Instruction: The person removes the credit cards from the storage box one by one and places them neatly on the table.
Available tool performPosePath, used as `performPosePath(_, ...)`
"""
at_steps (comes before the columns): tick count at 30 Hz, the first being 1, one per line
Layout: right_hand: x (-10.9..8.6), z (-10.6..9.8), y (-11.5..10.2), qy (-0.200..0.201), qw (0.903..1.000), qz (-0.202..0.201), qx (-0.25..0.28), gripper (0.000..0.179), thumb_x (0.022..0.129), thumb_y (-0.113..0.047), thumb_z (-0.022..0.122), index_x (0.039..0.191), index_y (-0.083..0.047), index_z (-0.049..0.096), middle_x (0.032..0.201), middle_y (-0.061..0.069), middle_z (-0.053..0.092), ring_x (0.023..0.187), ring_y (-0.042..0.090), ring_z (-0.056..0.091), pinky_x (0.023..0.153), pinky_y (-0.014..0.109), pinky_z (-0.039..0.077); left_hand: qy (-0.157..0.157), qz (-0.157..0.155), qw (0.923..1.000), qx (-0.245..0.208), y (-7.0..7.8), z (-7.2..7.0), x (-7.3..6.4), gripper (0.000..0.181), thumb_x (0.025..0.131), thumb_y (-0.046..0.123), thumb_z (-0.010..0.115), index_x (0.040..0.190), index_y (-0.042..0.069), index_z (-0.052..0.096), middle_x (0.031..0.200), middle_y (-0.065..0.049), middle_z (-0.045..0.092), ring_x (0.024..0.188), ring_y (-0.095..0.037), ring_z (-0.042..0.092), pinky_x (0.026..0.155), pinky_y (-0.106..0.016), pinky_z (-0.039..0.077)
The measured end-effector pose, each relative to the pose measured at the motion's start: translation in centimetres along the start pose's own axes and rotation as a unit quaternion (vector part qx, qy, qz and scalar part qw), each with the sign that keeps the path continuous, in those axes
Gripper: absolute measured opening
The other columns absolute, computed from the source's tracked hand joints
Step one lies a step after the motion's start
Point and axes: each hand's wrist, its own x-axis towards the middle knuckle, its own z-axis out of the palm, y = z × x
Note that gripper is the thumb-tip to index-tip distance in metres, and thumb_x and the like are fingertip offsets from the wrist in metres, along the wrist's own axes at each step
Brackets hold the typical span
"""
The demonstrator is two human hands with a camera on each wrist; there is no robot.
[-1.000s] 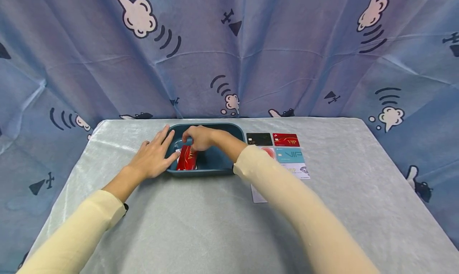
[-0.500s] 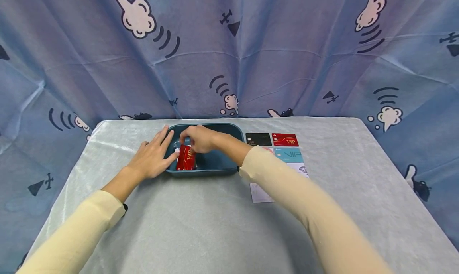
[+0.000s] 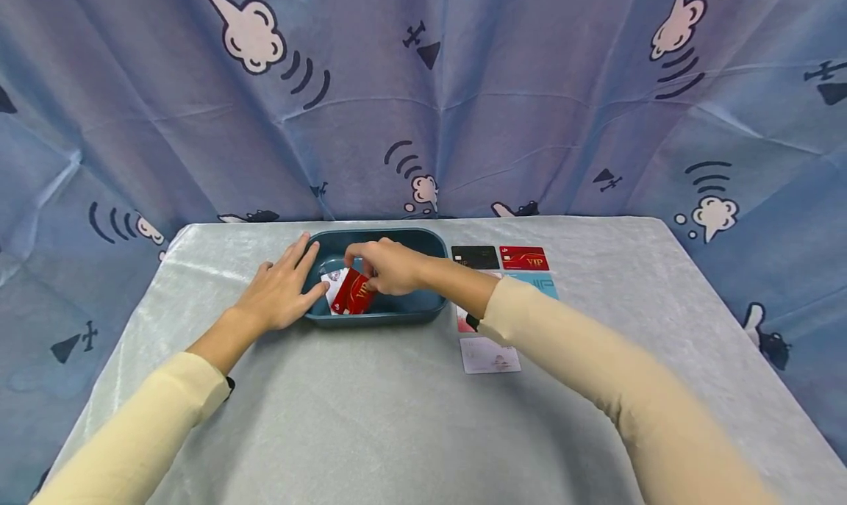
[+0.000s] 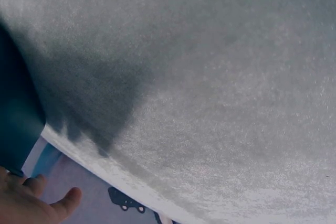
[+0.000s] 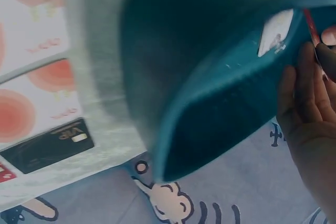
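In the head view my right hand reaches into a dark teal plastic bin and pinches a red VIP card at its right side. That card is tilted over a white card in the bin's left part. The right wrist view gives the red card edge-on between thumb and fingers, with a white card lower in the bin. My left hand rests at the bin's left end, fingers extended along the rim. In the left wrist view, part of the left hand shows beside the bin wall.
Right of the bin lie cards in rows: a black card, another red VIP card, a teal card and a pale card. My right forearm covers some. A patterned blue curtain hangs behind the grey-clothed table.
My right hand has moved right and slightly nearer with the red card, which has turned and uncovered more of the white card beneath. The left hand has stayed at the rim.
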Motion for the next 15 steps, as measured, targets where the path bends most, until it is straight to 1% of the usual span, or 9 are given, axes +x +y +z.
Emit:
performPosePath(4, -1.3, 0.5, 0.6, -0.001, 1.0000, -0.008, -0.002, 0.039, 0.095, 0.002, 0.063, 0.132, -0.008, 0.057, 0.102, 0.008, 0.066, 0.089, 0.019, 0.061, 0.084, 0.025, 0.054, 0.005, 0.003, 1.0000, 0.000, -0.1, 0.1, 0.0, 0.076, 0.103, 0.046, 0.044, 0.159, 0.003, 0.016, 0.166, -0.017, 0.005, 0.149, -0.039, 0.018, 0.105, -0.073, 0.024)
performPosePath(7, -2.4, 0.7, 0.9, 0.007, 0.9997, -0.022, -0.010, 0.039, 0.094, 0.002, 0.065, 0.131, -0.008, 0.058, 0.110, 0.009, 0.067, 0.093, 0.020, 0.062, 0.089, 0.029, 0.054, 0.011, 0.005, 0.9999, 0.000, -0.2, 0.2, 0.0, 0.076, 0.103, 0.046, 0.044, 0.159, 0.003, 0.017, 0.166, -0.017, 0.006, 0.149, -0.038, 0.018, 0.105, -0.072, 0.025)
performPosePath(11, -3.8, 0.8, 1.3, 0.021, 0.9987, -0.042, -0.020, 0.039, 0.093, 0.000, 0.067, 0.131, -0.006, 0.059, 0.111, 0.011, 0.068, 0.092, 0.022, 0.062, 0.089, 0.031, 0.054, 0.013, 0.006, 0.9999, 0.000, -0.2, 0.3, 0.0, 0.076, 0.103, 0.046, 0.044, 0.159, 0.003, 0.017, 0.166, -0.017, 0.005, 0.150, -0.038, 0.018, 0.105, -0.072, 0.026)
performPosePath(15, -5.0, 0.6, 1.7, 0.030, 0.9983, -0.047, -0.019, 0.039, 0.092, -0.002, 0.068, 0.130, -0.005, 0.060, 0.110, 0.011, 0.068, 0.091, 0.021, 0.061, 0.086, 0.029, 0.054, 0.015, 0.007, 0.9999, 0.000, -0.2, 0.2, -0.1, 0.076, 0.103, 0.046, 0.044, 0.159, 0.003, 0.016, 0.166, -0.017, 0.005, 0.150, -0.037, 0.018, 0.104, -0.071, 0.026)
